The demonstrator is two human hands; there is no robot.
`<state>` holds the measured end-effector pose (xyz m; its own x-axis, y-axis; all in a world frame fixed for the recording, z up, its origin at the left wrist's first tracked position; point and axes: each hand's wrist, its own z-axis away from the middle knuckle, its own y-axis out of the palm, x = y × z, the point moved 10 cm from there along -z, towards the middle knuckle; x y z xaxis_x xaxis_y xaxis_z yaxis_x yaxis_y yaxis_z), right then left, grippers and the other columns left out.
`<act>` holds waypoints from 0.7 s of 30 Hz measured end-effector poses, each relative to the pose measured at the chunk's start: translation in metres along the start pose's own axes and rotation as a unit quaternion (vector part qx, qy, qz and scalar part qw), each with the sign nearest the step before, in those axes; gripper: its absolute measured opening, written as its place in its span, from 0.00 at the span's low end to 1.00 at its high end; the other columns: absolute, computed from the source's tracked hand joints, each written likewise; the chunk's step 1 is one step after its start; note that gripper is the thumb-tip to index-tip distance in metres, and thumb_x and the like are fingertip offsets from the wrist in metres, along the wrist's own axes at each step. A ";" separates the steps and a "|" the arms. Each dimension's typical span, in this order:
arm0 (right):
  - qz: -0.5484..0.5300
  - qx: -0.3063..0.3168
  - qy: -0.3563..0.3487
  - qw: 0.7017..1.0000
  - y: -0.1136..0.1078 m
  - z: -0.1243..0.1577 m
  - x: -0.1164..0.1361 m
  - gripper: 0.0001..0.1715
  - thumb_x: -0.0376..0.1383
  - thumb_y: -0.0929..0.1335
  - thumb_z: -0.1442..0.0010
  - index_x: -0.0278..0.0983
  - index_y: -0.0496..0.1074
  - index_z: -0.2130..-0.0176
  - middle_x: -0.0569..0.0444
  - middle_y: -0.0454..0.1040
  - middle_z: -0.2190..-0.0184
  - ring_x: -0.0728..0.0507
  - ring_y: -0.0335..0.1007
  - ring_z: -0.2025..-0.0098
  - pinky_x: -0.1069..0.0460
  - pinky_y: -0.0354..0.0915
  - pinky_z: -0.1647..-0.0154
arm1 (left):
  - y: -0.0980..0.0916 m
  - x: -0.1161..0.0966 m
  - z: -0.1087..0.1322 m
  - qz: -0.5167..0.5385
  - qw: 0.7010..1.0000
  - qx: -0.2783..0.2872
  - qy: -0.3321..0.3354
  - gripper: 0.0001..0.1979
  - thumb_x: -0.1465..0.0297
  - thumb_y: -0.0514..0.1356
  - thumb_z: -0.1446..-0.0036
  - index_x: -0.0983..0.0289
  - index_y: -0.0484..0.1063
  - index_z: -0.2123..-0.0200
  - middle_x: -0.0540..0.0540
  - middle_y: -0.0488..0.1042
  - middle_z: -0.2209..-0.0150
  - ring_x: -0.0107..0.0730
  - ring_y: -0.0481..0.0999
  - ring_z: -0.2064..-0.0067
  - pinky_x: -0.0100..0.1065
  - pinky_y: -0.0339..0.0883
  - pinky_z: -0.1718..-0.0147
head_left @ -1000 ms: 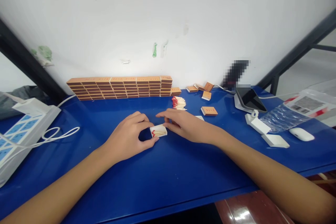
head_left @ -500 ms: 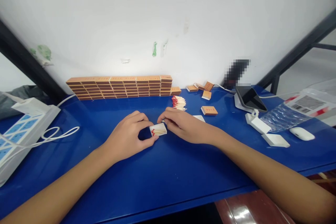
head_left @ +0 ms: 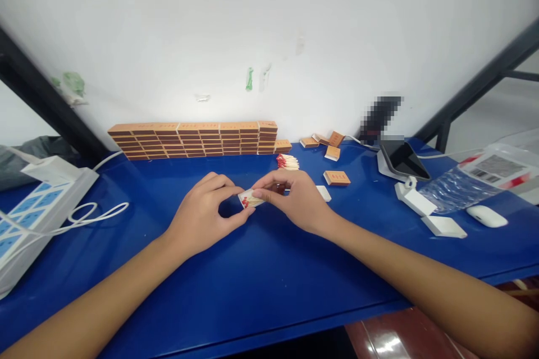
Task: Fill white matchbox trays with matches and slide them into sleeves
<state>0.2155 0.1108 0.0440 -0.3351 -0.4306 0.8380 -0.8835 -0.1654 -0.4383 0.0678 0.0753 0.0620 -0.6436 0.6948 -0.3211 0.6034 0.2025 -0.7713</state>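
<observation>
A small white matchbox tray [head_left: 246, 195] with several red-tipped matches inside is between my hands above the blue table. My left hand [head_left: 208, 210] pinches its left end, with the index finger on the far side and the thumb on the near side. My right hand [head_left: 295, 196] is closed at its right end. The right thumb lies over the tray's edge and matches, hiding that end. Whether loose matches are also between the right fingers cannot be made out. Behind the right hand lies a pile of red-headed matches [head_left: 288, 162].
A long stack of matchboxes [head_left: 193, 140] stands along the wall. Several loose matchboxes [head_left: 332, 152] and one nearer matchbox [head_left: 337, 178] lie right of the pile. A white piece [head_left: 324, 193] sits beside my right hand. A power strip [head_left: 37, 207] is left; a phone [head_left: 404, 160] is right.
My right hand has moved left onto the tray's right end, its thumb now covering part of it. The tray has shifted slightly away from me and tilted. My left hand keeps its pinch.
</observation>
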 end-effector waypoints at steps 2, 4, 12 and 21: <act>0.035 -0.003 -0.028 0.999 0.003 0.001 0.000 0.03 0.39 0.77 0.37 0.42 0.84 0.63 0.55 0.81 0.65 0.46 0.68 0.64 0.49 0.64 0.62 | -0.003 -0.001 0.000 0.002 1.000 -0.018 0.006 0.11 0.61 0.67 0.35 0.61 0.82 0.55 0.54 0.79 0.61 0.37 0.74 0.59 0.40 0.71 0.60; 0.053 -0.008 -0.054 0.997 0.002 0.000 0.002 0.02 0.39 0.77 0.38 0.43 0.85 0.62 0.54 0.79 0.64 0.46 0.67 0.63 0.50 0.63 0.63 | -0.003 0.000 0.000 0.000 1.000 -0.019 0.010 0.10 0.62 0.68 0.35 0.61 0.82 0.55 0.54 0.79 0.61 0.37 0.74 0.59 0.40 0.72 0.59; 0.245 0.005 -0.087 0.966 -0.050 -0.019 0.004 0.10 0.38 0.71 0.32 0.39 0.81 0.65 0.50 0.78 0.65 0.43 0.70 0.64 0.47 0.64 0.60 | 0.020 0.003 0.003 0.013 0.996 0.084 0.012 0.13 0.61 0.67 0.35 0.60 0.82 0.51 0.55 0.79 0.59 0.39 0.75 0.56 0.42 0.73 0.57; 0.287 0.194 -0.022 0.938 -0.037 -0.015 -0.037 0.10 0.41 0.73 0.35 0.37 0.80 0.58 0.48 0.77 0.59 0.41 0.71 0.59 0.48 0.64 0.59 | 0.021 0.003 0.003 0.032 0.995 0.089 0.014 0.13 0.61 0.68 0.35 0.59 0.82 0.51 0.55 0.78 0.57 0.39 0.76 0.55 0.42 0.74 0.55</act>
<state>0.2554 0.1464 0.0345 -0.6977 -0.5824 0.4171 -0.3730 -0.2018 -0.9056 0.0771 0.0796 0.0428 -0.5914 0.7218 -0.3596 0.5489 0.0335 -0.8352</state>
